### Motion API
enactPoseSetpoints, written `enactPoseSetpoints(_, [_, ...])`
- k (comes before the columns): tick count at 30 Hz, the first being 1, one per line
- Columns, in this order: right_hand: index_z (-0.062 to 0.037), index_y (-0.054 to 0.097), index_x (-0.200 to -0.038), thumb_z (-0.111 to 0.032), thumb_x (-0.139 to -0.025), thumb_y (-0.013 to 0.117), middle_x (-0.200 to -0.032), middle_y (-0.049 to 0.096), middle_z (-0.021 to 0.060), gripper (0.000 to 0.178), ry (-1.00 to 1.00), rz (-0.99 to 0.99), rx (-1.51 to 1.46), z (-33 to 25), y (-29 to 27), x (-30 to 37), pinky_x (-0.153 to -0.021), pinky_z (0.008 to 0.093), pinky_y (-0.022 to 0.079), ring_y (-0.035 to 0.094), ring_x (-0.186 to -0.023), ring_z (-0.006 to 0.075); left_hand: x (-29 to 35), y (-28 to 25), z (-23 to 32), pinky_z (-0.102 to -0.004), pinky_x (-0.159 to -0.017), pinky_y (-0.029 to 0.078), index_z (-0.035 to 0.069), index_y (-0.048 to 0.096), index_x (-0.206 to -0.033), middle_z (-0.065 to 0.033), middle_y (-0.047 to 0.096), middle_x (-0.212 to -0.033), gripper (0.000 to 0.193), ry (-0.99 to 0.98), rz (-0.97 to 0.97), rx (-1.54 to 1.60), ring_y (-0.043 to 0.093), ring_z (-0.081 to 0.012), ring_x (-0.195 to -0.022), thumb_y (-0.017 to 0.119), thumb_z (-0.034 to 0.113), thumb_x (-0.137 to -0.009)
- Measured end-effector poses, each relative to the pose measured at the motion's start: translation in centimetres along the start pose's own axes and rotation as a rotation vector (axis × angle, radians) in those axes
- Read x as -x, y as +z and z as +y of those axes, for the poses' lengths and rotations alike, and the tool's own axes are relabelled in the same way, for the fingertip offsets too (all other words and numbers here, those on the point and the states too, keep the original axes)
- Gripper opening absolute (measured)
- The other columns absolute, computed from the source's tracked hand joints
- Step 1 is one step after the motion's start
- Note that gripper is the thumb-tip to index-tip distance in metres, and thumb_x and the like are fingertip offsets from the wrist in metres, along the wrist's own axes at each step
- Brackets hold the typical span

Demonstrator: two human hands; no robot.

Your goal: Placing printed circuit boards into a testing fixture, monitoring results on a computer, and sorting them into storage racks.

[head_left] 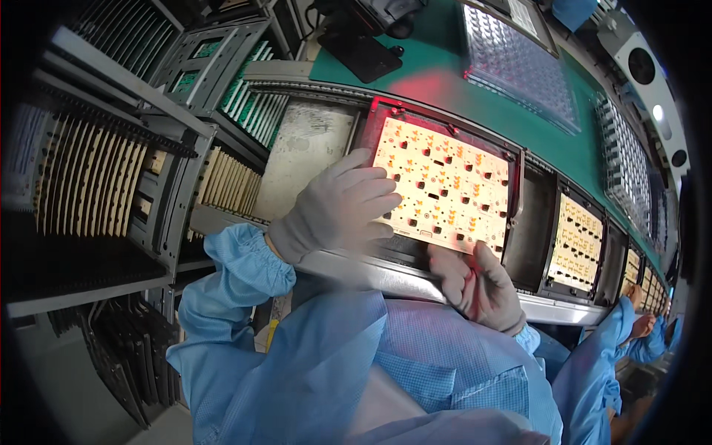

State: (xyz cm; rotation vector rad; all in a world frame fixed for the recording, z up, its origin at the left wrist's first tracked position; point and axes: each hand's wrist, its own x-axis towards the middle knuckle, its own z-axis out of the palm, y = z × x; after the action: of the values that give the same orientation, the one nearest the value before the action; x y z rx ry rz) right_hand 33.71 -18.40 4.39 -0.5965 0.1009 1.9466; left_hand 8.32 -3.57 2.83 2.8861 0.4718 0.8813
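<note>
the board (449, 182) was best steadied by its edges; left hand (332, 204) was spread, grip of right hand (482, 289) undetermined.

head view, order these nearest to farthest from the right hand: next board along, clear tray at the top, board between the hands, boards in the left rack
1. Board between the hands: right at the right hand's fingertips
2. Next board: to the right, along the track
3. Clear tray: beyond the track, on the green mat
4. Rack boards: far left
</note>
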Motion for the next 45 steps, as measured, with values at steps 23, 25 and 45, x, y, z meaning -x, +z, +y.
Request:
enactPoseSetpoints(23, [-0.0103,0.062,-0.105,-0.025,-0.091,0.058,-0.091,0.064,0.0126,0.021,-0.996,0.611,2.571,-14.4,-1.3,-9.4,-0.068,0.0386,0.048,0.063,-0.080,0.0309,1.0,-1.3,-2.3,-0.0328,-0.079,0.051,0.017,0.065,-0.080,0.0041,0.065,-0.086,0.024,-0.008,-0.408,0.112,0.063,-0.0194,-0.088,0.074,0.033,-0.065])
enactPoseSetpoints(25, [-0.0088,0.060,-0.091,-0.029,-0.089,0.059,-0.082,0.065,0.0122,0.021,-0.916,0.704,2.730,-14.5,-0.7,-9.7,-0.063,0.0431,0.047,0.062,-0.075,0.0336,1.2,-1.1,-2.1,-0.0325,-0.077,0.051,0.017,0.065,-0.081,0.0043,0.065,-0.086,0.021,-0.007,-0.383,0.087,0.063,-0.0191,-0.087,0.073,0.031,-0.067])
enactPoseSetpoints(45, [-0.0032,0.067,-0.073,-0.036,-0.084,0.058,-0.071,0.065,0.0177,0.035,-0.456,0.637,2.620,-19.4,3.6,-12.2,-0.060,0.0420,0.050,0.063,-0.065,0.0336,-1.5,-0.3,-4.5,-0.0355,-0.067,0.048,0.013,0.064,-0.078,-0.0010,0.062,-0.076,0.016,-0.124,-0.408,0.268,0.062,-0.0227,-0.076,0.071,0.027,-0.074])
